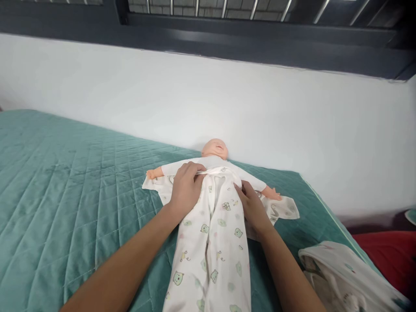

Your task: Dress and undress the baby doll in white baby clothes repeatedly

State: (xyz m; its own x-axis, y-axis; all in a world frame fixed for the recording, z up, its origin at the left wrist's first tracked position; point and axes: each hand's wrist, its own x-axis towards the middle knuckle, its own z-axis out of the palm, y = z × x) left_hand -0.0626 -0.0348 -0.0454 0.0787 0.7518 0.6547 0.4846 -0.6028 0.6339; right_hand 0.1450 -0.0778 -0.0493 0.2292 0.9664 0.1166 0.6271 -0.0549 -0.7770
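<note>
A baby doll (215,149) lies on its back with its head toward the wall and both arms stretched sideways. It wears a white long-sleeved top (212,161) and white baby pants (224,229) printed with green animals. My left hand (189,186) pinches the waistband at the left, fingers on top and thumb below. At the right side of the waist, my right hand (251,203) grips the pants' edge, its fingertips partly hidden by the cloth. A printed baby shirt (286,208) lies spread under the doll, its sleeves showing beneath the arms.
The doll lies on a green quilted bedspread (81,195) against a white wall (162,95). A crumpled white printed cloth (338,268) is at the lower right, near red fabric (390,251). Above runs a dark window frame (211,37) with metal bars.
</note>
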